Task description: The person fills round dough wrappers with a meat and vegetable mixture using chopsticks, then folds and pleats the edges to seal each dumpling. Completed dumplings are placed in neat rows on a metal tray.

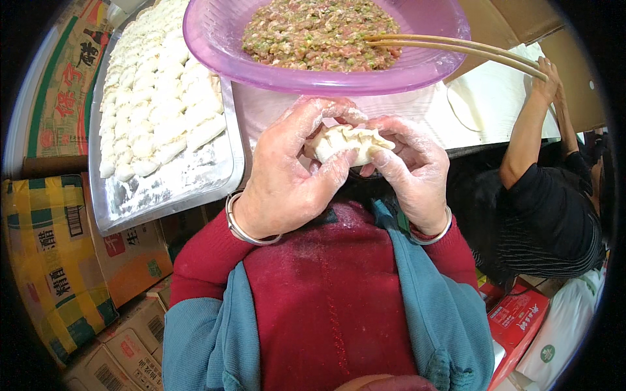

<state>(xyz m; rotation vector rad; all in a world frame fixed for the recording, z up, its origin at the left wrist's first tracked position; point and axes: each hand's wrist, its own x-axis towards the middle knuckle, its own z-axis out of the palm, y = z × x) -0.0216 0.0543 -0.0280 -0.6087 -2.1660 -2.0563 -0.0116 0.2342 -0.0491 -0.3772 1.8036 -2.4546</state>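
Note:
A pleated dough dumpling (349,142) is held between my two floury hands, in front of the bowl. My left hand (298,166) grips its left part, with the thumb on the near side. At its right end, my right hand (411,161) presses the edge between thumb and fingers. Just beyond them stands a purple plastic bowl (323,83) of chopped meat and vegetable filling (323,36). A pair of long wooden chopsticks (459,46) rests in the filling and sticks out to the right. To the left, a metal tray (166,200) dusted with flour holds rows of dumplings (156,97).
At the right, a co-worker's hands (547,80) are near the chopstick ends, above a white work surface (494,107) with a flat dough sheet. Cardboard boxes (127,254) are stacked below the tray. A red box (518,317) and a white bag (562,332) lie at the lower right.

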